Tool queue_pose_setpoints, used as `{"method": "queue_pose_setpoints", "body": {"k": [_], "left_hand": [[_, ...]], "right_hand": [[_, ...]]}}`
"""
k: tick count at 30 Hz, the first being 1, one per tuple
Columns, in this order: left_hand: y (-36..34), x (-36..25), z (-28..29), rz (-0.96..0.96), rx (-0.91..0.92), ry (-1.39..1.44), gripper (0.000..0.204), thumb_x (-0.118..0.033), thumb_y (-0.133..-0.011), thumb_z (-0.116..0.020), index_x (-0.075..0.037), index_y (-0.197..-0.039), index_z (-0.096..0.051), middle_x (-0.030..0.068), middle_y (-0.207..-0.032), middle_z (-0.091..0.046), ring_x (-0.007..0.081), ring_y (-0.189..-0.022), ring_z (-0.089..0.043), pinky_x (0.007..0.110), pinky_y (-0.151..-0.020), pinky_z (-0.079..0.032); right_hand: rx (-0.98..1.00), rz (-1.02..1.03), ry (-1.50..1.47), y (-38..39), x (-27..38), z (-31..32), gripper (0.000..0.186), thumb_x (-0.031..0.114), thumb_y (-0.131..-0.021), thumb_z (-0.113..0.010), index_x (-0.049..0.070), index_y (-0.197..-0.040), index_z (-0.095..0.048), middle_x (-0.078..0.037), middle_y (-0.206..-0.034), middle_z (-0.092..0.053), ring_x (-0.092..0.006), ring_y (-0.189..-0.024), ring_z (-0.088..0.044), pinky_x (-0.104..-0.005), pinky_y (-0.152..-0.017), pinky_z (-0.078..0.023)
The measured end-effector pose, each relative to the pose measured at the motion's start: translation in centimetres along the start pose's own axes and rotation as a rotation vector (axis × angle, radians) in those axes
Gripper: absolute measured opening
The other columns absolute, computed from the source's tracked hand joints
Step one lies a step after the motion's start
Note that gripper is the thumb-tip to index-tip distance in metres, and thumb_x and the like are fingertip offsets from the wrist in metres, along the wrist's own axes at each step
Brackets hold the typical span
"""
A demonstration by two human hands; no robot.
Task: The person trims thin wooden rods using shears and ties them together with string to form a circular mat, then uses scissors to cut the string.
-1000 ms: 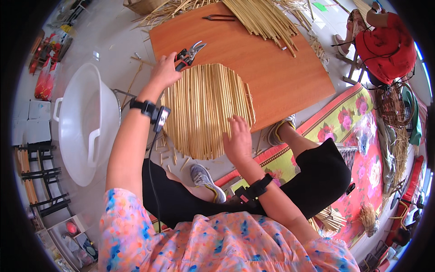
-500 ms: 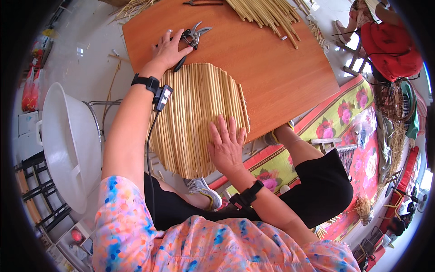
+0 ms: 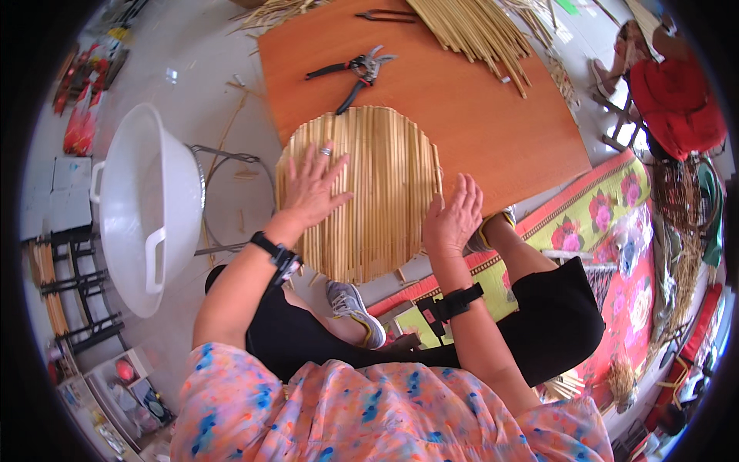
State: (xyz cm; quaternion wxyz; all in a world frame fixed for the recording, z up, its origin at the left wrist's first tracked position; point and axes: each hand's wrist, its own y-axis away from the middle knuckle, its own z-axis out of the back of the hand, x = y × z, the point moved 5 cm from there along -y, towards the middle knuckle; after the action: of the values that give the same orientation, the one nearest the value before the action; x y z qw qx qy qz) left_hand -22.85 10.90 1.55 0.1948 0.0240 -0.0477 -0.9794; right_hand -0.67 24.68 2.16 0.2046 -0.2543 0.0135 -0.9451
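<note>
Mat (image 3: 377, 192) of pale sticks, roughly round, laid over the near left corner of the table (image 3: 493, 123) and reaching past the near edge. On that table, a wide open stretch of orange top from the mat's right rim to the right-hand corner, with room as well between the mat and the far edge. Outside the near right edge, a narrow strip of pale floor (image 3: 192, 115), then a flowered rug (image 3: 566, 231) running alongside. To the left, well apart from the table, a white basin (image 3: 127, 208); in the gap between, a metal stand (image 3: 250, 159). Along the far edge, a bundle (image 3: 469, 35) of sticks, ends fanned toward the middle of the top. Near the mat's lower rim, a grey shoe (image 3: 354, 314). Over the mat's left half, the left hand (image 3: 312, 189), palm down, fingers spread wide and closed around nothing; contact with the sticks hard to confirm. Just beside the right rim, the right hand (image 3: 454, 219), fingers straight and near together, thumb apart, nothing in hold; cannot tell whether touching the rim. Beyond the mat, shears (image 3: 366, 71), handles splayed, one handle end at the upper rim. By the far edge, left of the bundle, dark pincers (image 3: 368, 15). On a finger of the left hand, a ring (image 3: 326, 152).
</note>
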Motion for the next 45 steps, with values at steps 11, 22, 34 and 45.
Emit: {"method": "queue_pose_setpoints", "body": {"k": [11, 22, 34, 45], "left_hand": [[-7.7, 3.0, 4.8, 0.248, -0.332, 0.134, 0.052, -0.04, -0.082, -0.061, -0.006, -0.12, -0.052, 0.0127, -0.119, -0.051, 0.0311, -0.116, -0.044, 0.045, -0.095, -0.037], [-16.0, 4.3, 3.3, 0.205, -0.219, -0.006, 0.021, -0.029, -0.082, -0.061, -0.011, -0.092, -0.065, 0.0047, -0.099, -0.058, 0.0232, -0.103, -0.051, 0.046, -0.082, -0.042], [-8.6, 3.0, 3.5, 0.11, -0.338, 0.105, 0.059, -0.042, -0.086, -0.054, -0.02, -0.138, -0.037, 0.0123, -0.147, -0.026, 0.0361, -0.133, -0.025, 0.059, -0.103, -0.023], [-0.6, -4.1, 0.3, -0.014, -0.052, 0.167, 0.074, -0.059, -0.079, -0.055, -0.028, -0.142, -0.032, 0.0027, -0.151, -0.018, 0.0317, -0.139, -0.012, 0.065, -0.105, -0.01]], "right_hand": [[0.295, 0.382, 0.022, 0.9, 5.8, -1.8, 0.058, 0.027, -0.083, -0.058, 0.009, -0.136, -0.039, -0.007, -0.147, -0.028, -0.0291, -0.139, -0.016, -0.0528, -0.109, -0.015], [0.366, 0.496, 0.129, -0.2, 8.0, -4.8, 0.062, 0.034, -0.086, -0.054, 0.01, -0.139, -0.034, -0.006, -0.149, -0.026, -0.0297, -0.139, -0.017, -0.0572, -0.108, -0.013], [0.359, 0.394, 0.145, -1.8, 6.9, -6.2, 0.064, 0.038, -0.088, -0.05, 0.012, -0.142, -0.029, -0.002, -0.151, -0.021, -0.0276, -0.14, -0.012, -0.0551, -0.11, -0.005], [0.304, 0.37, 0.163, -1.6, 5.2, -5.5, 0.067, 0.04, -0.086, -0.052, 0.011, -0.142, -0.031, -0.004, -0.151, -0.02, -0.0286, -0.141, -0.01, -0.0562, -0.11, -0.003]]}}
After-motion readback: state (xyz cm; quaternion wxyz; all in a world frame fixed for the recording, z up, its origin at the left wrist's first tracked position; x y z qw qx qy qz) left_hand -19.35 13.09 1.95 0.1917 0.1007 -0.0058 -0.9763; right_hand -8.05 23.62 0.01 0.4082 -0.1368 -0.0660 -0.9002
